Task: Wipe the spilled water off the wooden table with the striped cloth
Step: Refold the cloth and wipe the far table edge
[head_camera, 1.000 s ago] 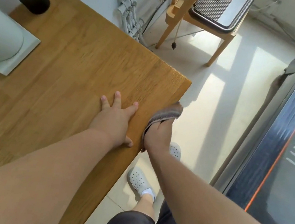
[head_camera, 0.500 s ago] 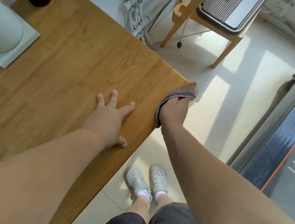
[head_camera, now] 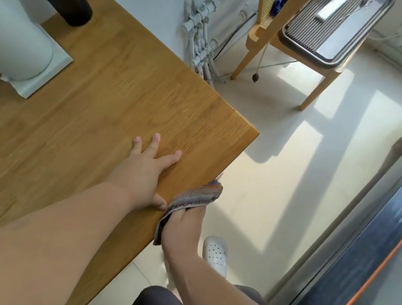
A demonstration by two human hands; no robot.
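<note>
Centre of frame: left hand (head_camera: 145, 169) released, fingers spread, palm flat on wooden desk (head_camera: 114, 90). Lower centre, at the desk's right edge: right hand (head_camera: 181, 229) grasping striped cloth (head_camera: 196, 197), draped over the fingers against the edge face. Upper left, on the desk: white object (head_camera: 13, 41). Below right hand: white shoe (head_camera: 216, 254) on floor (head_camera: 285, 166).

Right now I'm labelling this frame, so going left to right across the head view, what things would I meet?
white cylinder → left hand → striped cloth → white shoe → dark treadmill
</note>
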